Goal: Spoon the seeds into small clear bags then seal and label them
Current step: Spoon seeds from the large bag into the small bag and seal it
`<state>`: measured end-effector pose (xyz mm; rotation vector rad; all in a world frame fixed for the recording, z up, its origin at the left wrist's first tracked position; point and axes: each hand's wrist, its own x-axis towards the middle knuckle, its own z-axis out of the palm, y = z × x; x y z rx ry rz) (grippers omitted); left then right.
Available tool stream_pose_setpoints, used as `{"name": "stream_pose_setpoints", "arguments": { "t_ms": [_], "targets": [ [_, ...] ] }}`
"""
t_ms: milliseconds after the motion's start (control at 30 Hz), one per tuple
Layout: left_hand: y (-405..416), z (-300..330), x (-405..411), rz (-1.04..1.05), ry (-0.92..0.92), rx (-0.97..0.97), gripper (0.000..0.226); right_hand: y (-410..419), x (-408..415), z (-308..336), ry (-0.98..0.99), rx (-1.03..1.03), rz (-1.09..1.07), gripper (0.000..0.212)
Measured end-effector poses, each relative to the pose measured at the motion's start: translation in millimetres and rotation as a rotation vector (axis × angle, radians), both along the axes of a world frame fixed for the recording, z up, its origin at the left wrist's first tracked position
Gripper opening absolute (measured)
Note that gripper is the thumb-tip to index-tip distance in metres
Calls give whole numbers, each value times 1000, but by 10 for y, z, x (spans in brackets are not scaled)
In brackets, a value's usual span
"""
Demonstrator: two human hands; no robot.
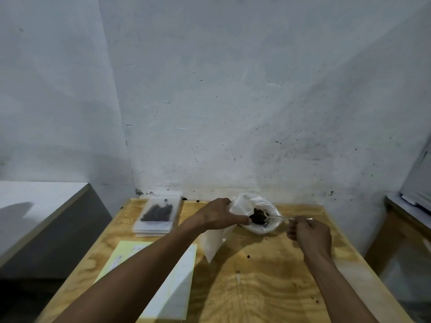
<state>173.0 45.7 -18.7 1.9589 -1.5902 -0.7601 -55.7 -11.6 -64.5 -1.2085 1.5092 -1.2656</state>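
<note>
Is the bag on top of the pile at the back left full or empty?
Partly full: dark seeds show through the clear bag, which lies flat on the pile.

1. Plywood table stands against a white wall.
2. Left hand grips an empty clear bag by its top; the bag hangs down to the table.
3. Right hand pinches a metal spoon by its handle; the bowl end sits in dark seeds.
4. Seeds lie in a white bowl lined with clear plastic.
5. Filled seed bag tops a stack of bags, far left.
6. Yellow-and-white label sheet lies under the left forearm.
7. A few loose seeds dot the table.
</note>
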Motion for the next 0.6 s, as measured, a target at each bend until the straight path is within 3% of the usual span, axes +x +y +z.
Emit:
{"name": "stream_pose_setpoints", "arguments": {
  "t_ms": [267, 467, 600],
  "targets": [
    [103, -94, 139, -51, -79, -90, 81, 91, -44, 528, -47, -105, 79, 27],
    [92, -86, 78, -79, -101, -135, 75, 280, 124, 746, 267, -343, 225, 31],
    [109, -25, 32, -59, 41, -106, 55, 208, 111, 774, 345, -488, 163, 33]
  ]
}}
